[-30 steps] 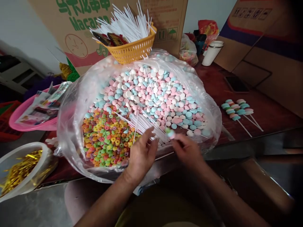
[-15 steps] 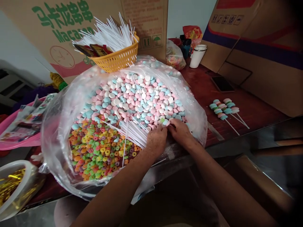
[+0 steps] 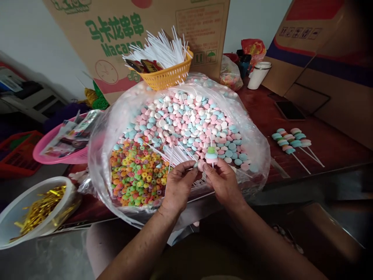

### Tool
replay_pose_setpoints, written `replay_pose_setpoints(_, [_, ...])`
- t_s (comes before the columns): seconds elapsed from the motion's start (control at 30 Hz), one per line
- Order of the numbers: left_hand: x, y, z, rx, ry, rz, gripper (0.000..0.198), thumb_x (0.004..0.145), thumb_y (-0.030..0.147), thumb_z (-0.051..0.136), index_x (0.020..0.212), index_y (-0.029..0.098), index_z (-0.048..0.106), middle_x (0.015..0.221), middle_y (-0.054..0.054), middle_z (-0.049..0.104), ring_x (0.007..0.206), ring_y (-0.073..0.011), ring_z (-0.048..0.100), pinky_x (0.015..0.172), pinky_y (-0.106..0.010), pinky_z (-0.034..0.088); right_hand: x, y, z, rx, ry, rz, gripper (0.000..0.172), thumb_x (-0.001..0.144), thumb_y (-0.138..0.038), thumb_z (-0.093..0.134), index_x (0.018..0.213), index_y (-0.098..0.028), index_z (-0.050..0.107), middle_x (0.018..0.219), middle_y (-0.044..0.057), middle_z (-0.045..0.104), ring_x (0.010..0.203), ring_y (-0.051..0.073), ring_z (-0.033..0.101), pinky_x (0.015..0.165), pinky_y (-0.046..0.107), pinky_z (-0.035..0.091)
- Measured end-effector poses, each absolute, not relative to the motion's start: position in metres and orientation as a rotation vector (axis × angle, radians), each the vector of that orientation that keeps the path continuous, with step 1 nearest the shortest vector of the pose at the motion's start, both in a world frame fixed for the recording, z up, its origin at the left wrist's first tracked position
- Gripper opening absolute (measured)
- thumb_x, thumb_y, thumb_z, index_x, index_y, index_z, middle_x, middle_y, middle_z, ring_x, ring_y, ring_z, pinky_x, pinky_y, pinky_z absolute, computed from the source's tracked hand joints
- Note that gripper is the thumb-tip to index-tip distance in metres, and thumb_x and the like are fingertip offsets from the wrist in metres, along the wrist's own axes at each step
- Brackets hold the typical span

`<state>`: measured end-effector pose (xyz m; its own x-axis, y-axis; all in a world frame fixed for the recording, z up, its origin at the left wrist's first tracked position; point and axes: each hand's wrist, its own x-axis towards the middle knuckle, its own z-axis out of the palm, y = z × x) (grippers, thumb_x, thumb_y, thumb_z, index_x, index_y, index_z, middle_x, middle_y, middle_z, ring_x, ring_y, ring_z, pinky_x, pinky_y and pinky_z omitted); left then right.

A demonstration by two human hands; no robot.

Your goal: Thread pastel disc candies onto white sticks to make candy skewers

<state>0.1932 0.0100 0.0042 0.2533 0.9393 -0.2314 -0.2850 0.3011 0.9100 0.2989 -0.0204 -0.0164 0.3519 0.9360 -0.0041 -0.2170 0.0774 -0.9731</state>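
My right hand (image 3: 223, 181) is closed on a white stick that carries a short upright stack of candies (image 3: 211, 155), green over blue, white and pink. A pink candy (image 3: 201, 165) shows between the two hands at my right thumb. My left hand (image 3: 180, 182) pinches a small pale blue-grey candy (image 3: 195, 165). Behind the hands lie pastel marshmallow candies (image 3: 186, 116) in a large clear plastic bag (image 3: 101, 144). Colourful ring candies (image 3: 136, 175) fill its left front part, and loose white sticks (image 3: 175, 154) rest between the two kinds.
Finished-looking candy skewers (image 3: 291, 140) and a phone (image 3: 290, 110) lie at the right, near a white cup (image 3: 259, 76). A yellow basket (image 3: 166, 77) of sticks stands behind. A pink basket (image 3: 58, 149) and a tub (image 3: 65, 194) of gold ties are left.
Both hands have lifted and turned nearer to me. The stacked candies now stand upright in my right hand, and my left hand has moved slightly apart with a candy. The view has shifted left.
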Motion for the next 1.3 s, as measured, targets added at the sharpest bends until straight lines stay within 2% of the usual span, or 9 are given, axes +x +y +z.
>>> replay_pose_setpoints(0.2, [0.176,0.001,-0.006,0.877,0.880,1.130,0.022,0.069,0.026,0.071,0.088,0.017,0.065,0.079,0.000,0.068,0.071,-0.0105,0.063,0.076,-0.027,0.051,0.278,-0.021,-0.020,-1.096,-0.645,1.090,0.025,0.074,-0.040,0.064,0.083,-0.021,0.050,0.053,-0.009,0.041,0.038,0.004,0.028,0.035,0.018,0.022])
replay_pose_setpoints(0.33, [0.172,-0.002,-0.005,0.976,0.881,1.102,0.031,0.065,0.023,0.073,0.096,0.019,0.065,0.085,0.000,0.070,0.081,-0.0125,0.064,0.079,-0.025,0.051,0.271,-0.020,-0.015,-1.073,-0.551,1.151,0.028,0.070,-0.039,0.069,0.075,-0.020,0.049,0.048,-0.010,0.036,0.036,0.003,0.027,0.034,0.017,0.019])
replay_pose_setpoints(0.5, [0.169,0.001,-0.001,0.996,0.860,1.113,0.030,0.063,0.020,0.075,0.091,0.017,0.066,0.084,0.000,0.071,0.077,-0.0125,0.065,0.075,-0.025,0.052,0.267,-0.017,-0.006,-1.085,-0.488,1.245,0.035,0.061,-0.040,0.074,0.067,-0.019,0.046,0.048,-0.011,0.034,0.034,0.001,0.022,0.033,0.017,0.015])
replay_pose_setpoints(0.57, [0.167,0.005,-0.001,0.931,0.838,1.110,0.028,0.062,0.019,0.076,0.088,0.017,0.066,0.079,0.000,0.071,0.073,-0.0116,0.064,0.073,-0.024,0.052,0.271,-0.019,-0.004,-1.070,-0.558,1.307,0.035,0.063,-0.042,0.072,0.068,-0.019,0.047,0.049,-0.011,0.035,0.035,0.001,0.023,0.034,0.018,0.016])
replay_pose_setpoints(0.7, [0.160,0.015,-0.002,0.730,0.823,1.186,0.023,0.060,0.019,0.076,0.080,0.016,0.065,0.072,0.002,0.067,0.065,-0.0092,0.062,0.069,-0.024,0.051,0.288,-0.039,0.000,-1.184,-0.955,1.416,0.029,0.083,-0.046,0.052,0.074,-0.018,0.051,0.048,-0.009,0.032,0.042,0.005,0.028,0.042,0.021,0.023])
replay_pose_setpoints(0.8, [0.156,0.021,-0.003,0.709,0.886,1.298,0.032,0.057,0.020,0.078,0.085,0.015,0.065,0.072,0.002,0.066,0.064,-0.0086,0.060,0.067,-0.023,0.050,0.298,-0.060,0.002,-1.434,-1.363,1.245,0.032,0.091,-0.042,0.039,0.071,-0.018,0.050,0.053,-0.005,0.039,0.048,0.008,0.036,0.048,0.023,0.028])
replay_pose_setpoints(0.97, [0.154,0.022,-0.002,0.875,0.956,1.357,0.033,0.059,0.022,0.076,0.089,0.014,0.065,0.070,0.001,0.066,0.065,-0.0081,0.059,0.064,-0.020,0.047,0.294,-0.076,0.004,-1.523,-1.697,0.889,0.032,0.092,-0.033,0.033,0.065,-0.020,0.041,0.058,-0.002,0.047,0.053,0.011,0.044,0.053,0.025,0.033])
replay_pose_setpoints(1.2, [0.149,0.016,0.002,1.033,1.042,1.377,0.024,0.063,0.019,0.068,0.086,0.015,0.064,0.069,0.000,0.068,0.062,-0.0101,0.061,0.057,-0.019,0.048,0.290,-0.074,0.005,-1.562,-1.778,0.870,0.030,0.092,-0.030,0.032,0.065,-0.021,0.041,0.057,-0.001,0.051,0.053,0.012,0.047,0.053,0.024,0.034])
replay_pose_setpoints(1.3, [0.145,0.015,-0.001,1.147,1.077,1.390,0.025,0.066,0.018,0.065,0.091,0.015,0.063,0.075,-0.003,0.070,0.067,-0.0122,0.064,0.060,-0.021,0.050,0.288,-0.075,0.007,-1.568,-1.785,0.883,0.031,0.092,-0.030,0.031,0.065,-0.022,0.040,0.056,-0.001,0.050,0.052,0.012,0.046,0.052,0.024,0.034])
